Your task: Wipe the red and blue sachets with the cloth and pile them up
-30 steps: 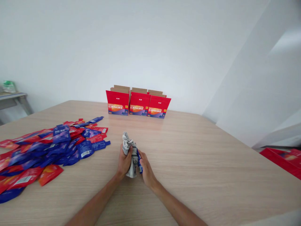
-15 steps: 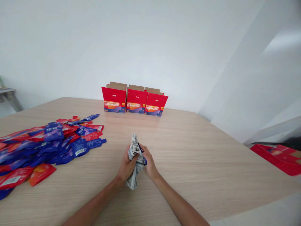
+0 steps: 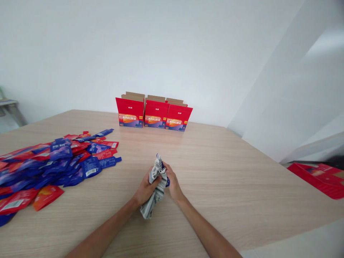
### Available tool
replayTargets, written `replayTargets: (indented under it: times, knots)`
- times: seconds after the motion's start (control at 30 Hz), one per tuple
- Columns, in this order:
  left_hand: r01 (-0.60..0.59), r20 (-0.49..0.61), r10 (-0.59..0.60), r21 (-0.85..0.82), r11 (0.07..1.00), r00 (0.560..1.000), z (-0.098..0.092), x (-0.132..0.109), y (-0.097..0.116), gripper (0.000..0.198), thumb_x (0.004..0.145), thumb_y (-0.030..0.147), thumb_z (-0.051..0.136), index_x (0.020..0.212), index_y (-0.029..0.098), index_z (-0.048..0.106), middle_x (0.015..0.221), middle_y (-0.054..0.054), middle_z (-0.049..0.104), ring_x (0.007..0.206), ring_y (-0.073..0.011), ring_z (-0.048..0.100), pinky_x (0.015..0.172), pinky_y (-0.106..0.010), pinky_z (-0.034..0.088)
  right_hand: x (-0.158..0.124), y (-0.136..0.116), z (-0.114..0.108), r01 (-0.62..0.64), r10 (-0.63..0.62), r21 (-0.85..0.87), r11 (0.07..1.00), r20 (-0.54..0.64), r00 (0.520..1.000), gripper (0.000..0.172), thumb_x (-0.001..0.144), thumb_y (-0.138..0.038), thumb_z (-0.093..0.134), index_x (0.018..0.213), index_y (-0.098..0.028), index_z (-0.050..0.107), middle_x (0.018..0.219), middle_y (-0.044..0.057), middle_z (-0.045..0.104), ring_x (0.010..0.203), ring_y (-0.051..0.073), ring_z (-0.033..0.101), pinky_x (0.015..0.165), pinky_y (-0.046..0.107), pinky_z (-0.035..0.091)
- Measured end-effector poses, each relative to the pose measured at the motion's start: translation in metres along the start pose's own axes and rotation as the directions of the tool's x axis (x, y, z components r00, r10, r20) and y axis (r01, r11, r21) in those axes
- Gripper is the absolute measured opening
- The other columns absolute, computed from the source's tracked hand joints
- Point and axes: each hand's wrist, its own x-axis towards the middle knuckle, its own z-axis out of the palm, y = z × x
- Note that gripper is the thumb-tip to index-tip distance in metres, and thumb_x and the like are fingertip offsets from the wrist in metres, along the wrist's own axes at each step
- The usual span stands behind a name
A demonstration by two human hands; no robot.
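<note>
A grey-and-white striped cloth (image 3: 158, 191) is bunched in my left hand (image 3: 146, 188), the thumb pressed over its front. My right hand (image 3: 174, 183) is closed around a dark blue pouch (image 3: 168, 182), of which only a narrow strip shows between the cloth and my fingers. Cloth and pouch touch each other above the middle of the table. To the left lies a heap of blue pouches (image 3: 91, 167) and red pouches (image 3: 20, 200), many overlapping.
Three red cartons (image 3: 130, 113) with raised flaps stand side by side at the back of the wooden table (image 3: 228, 179), near the white wall. Another red box (image 3: 317, 179) is beyond the table's right edge. A small side table (image 3: 9, 104) shows at the far left.
Both hands have shifted slightly to the right with the cloth and pouch. The cloth's lower end has swung a little left.
</note>
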Motion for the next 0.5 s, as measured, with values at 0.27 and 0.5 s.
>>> replayTargets:
  times: [0.27, 0.5]
  knots:
    - [0.025, -0.167, -0.036, -0.07, 0.997, 0.985, -0.004, 0.006, 0.0, 0.043, 0.078, 0.051, 0.07, 0.106, 0.019, 0.066, 0.102, -0.007, 0.071, 0.099, -0.0243, 0.064, 0.092, -0.036, 0.049, 0.005, -0.003, -0.01, -0.05, 0.056, -0.034, 0.998, 0.189, 0.98, 0.053, 0.097, -0.058, 0.048, 0.138, -0.026, 0.057, 0.131, 0.006, 0.062, 0.122, 0.024, 0.055, 0.112, 0.04, 0.036]
    - [0.133, -0.395, -0.225, -0.248, 0.96, 0.89, -0.024, 0.02, 0.008, 0.06, 0.058, 0.063, 0.079, 0.091, 0.015, 0.065, 0.079, -0.002, 0.068, 0.071, -0.0183, 0.062, 0.066, -0.029, 0.049, 0.0, -0.01, -0.005, -0.06, 0.09, -0.081, 0.995, 0.432, 0.897, 0.059, 0.092, -0.043, 0.061, 0.146, -0.025, 0.046, 0.137, 0.007, 0.057, 0.12, 0.021, 0.057, 0.109, 0.035, 0.04]
